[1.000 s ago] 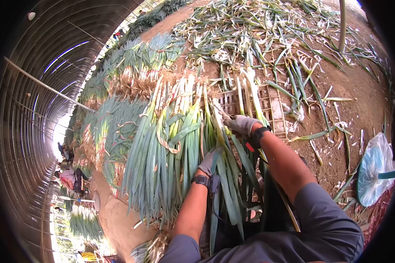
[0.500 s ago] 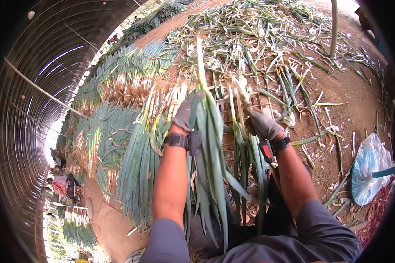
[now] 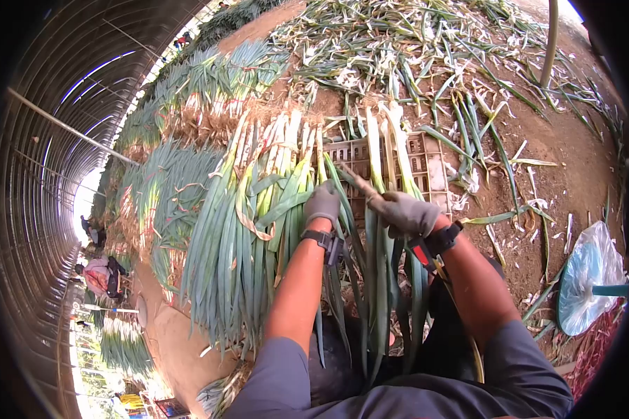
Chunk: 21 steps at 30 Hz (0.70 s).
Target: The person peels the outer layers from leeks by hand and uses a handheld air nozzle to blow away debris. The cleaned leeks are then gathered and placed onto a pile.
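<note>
Fingers of my gloved left hand (image 3: 323,202) are closed around the leaves of a long green onion (image 3: 320,155) at the right edge of a laid-out row of green onions (image 3: 220,237). My gloved right hand (image 3: 407,213) is closed on a brownish, withered stalk (image 3: 358,180), which sticks out toward the upper left. Just beyond that hand, two thick green onions (image 3: 374,143) lie across a beige slatted plastic crate (image 3: 437,167), white ends away from me. Their leaves hang down toward my lap, partly behind the right hand.
Trimmed leaves (image 3: 398,42) litter the soil ahead. Bundled green onions (image 3: 189,171) lie in rows at left. A blue thing in clear plastic (image 3: 583,279) stands at right, and a pole (image 3: 551,45) rises at upper right. Another person (image 3: 101,276) is at far left.
My left hand has lowered its green onion from upright in front of me onto the row's right side. My right hand has drawn back toward me with the withered stalk.
</note>
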{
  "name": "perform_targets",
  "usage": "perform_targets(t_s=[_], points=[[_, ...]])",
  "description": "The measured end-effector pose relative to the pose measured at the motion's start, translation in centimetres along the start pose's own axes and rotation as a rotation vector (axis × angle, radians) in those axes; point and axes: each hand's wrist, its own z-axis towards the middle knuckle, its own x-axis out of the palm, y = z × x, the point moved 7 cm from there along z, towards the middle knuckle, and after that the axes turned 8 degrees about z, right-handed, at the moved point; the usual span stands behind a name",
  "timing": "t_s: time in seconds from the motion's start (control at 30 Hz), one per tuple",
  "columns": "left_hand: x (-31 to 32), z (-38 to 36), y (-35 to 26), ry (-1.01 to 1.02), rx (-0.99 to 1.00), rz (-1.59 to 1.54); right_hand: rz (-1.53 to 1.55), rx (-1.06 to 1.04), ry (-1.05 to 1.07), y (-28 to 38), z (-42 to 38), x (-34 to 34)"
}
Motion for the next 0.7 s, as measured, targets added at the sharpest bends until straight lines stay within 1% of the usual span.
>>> perform_targets(t_s=[0.03,0.13,0.23,0.27,0.37,0.4,0.5,0.6,0.63,0.7], points=[[-0.1,0.8,1.0,0.028,-0.044,0.107,-0.054,0.032,0.038,0.7,-0.3,0.7],[1.3,2.7,2.7,-0.025,-0.069,0.333,-0.2,0.031,0.079,0.3,1.2,2.1],[3.0,4.0,2.8,0.091,-0.106,0.39,-0.247,0.024,0.083,0.1,2.1,2.1],[3.1,4.5,2.6,0.111,-0.117,0.362,-0.246,0.02,0.083,0.0,2.5,2.1],[3.6,5.4,1.9,0.025,-0.139,0.33,-0.25,0.046,0.084,0.7,2.6,2.0],[3.7,5.4,1.8,0.046,-0.161,0.288,-0.256,0.056,0.084,1.0,2.5,2.0],[3.3,5.3,1.6,0.167,-0.173,0.06,-0.278,0.004,0.06,1.1,3.3,2.0],[1.0,5.7,0.3,0.075,-0.076,-0.021,-0.289,0.034,-0.022,1.8,3.4,1.7],[0.1,6.1,0.0,0.05,-0.039,-0.046,-0.267,-0.014,-0.038,1.9,3.7,1.8],[-0.3,6.5,0.0,0.091,0.024,-0.03,-0.218,-0.105,-0.07,1.3,4.5,1.7]])
